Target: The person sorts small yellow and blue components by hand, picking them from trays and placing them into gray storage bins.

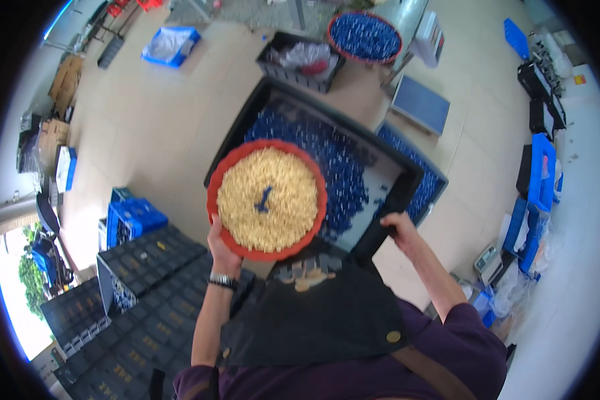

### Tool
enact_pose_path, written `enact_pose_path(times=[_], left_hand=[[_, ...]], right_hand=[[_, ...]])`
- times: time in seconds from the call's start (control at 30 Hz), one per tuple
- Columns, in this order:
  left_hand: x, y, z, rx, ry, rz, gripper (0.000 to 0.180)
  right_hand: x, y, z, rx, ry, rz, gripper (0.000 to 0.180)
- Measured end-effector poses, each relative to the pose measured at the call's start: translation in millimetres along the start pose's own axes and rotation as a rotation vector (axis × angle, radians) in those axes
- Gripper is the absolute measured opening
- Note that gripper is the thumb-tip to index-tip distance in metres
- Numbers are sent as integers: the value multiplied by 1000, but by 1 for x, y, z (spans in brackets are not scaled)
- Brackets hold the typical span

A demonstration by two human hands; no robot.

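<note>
My left hand grips the lower left rim of a round red basin with a scalloped edge, its fingers mostly hidden under it. Pale yellow granules fill the basin, and one small dark blue piece lies on top near the middle. The basin is above the left part of a large black tray, hiding some of it. Many small blue pieces are spread in that tray, with its pale bottom showing at the right. My right hand is closed on the tray's near right edge.
Beside the tray on the right stand another bin of blue pieces and a platform scale. Beyond are a black crate and a red-rimmed basin of blue pieces. Stacked black crates stand near left; blue bins line the right wall.
</note>
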State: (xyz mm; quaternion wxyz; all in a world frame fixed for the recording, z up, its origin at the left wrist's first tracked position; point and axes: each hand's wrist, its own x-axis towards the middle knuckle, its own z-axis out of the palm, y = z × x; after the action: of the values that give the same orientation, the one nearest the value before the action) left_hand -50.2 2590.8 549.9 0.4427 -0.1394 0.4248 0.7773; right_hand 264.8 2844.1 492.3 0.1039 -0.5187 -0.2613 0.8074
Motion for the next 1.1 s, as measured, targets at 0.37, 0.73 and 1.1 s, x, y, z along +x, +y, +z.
enact_pose_path(times=[0.37,0.73,1.1], left_hand=[[-15,-6,5,-119,21,161,54],[-12,-11,-2,-153,27,163,53],[-2,-12,-26,-32,-131,202,56]], right_hand=[[12,-9,-18,12,39,45,28],[72,6,1,120,-35,19,4],[112,18,38,442,9,-181,13]])
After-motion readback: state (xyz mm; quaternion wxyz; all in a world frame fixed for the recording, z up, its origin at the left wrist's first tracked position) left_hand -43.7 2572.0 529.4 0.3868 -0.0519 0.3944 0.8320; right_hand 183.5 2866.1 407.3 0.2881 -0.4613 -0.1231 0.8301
